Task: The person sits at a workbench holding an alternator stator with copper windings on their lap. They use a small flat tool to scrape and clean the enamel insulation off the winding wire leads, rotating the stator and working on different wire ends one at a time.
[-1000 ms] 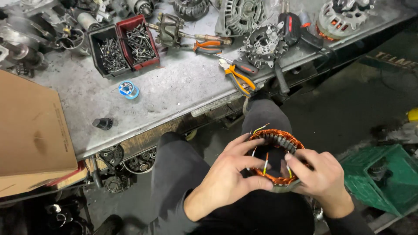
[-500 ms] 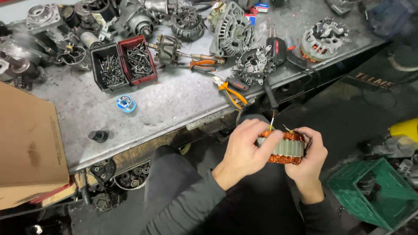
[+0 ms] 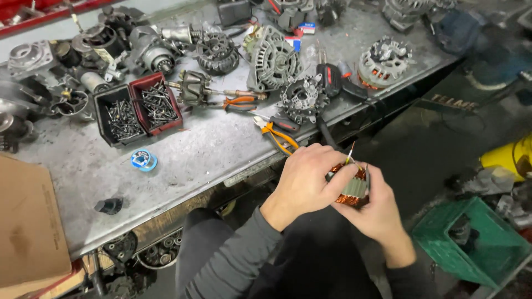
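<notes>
Both hands are on a stator [image 3: 352,191], the ring with copper windings, held over the lap just off the table's [image 3: 210,149] front edge, around 4 o'clock in the view. The left hand [image 3: 305,177] wraps over the top with its fingers [image 3: 339,180] clenched around the metal band, while the right hand [image 3: 379,213] cups it from below and behind, thumb pressed on the far side. So both are grasping the stator; nothing is released. A few wire leads with reddish tips poke up from it at about 12 o'clock of the ring.

On the table, right at 11 o'clock from the left hand, orange-handled pliers [image 3: 280,135] lie near the edge. A second orange pair [image 3: 241,102] sits further back, next to a rotor [image 3: 194,88]. At 10 o'clock of the view are two small bins of screws, one black [image 3: 119,119] and one red [image 3: 158,105], touching side by side. A blue tape roll [image 3: 144,160] lies just in front of them, and a small black knob [image 3: 109,206] sits near the front edge at 8 o'clock. Alternators and housings crowd the back of the table. A cardboard box [image 3: 27,221] sits at 9 o'clock, and a green crate [image 3: 476,243] is on the floor at 4 o'clock.
</notes>
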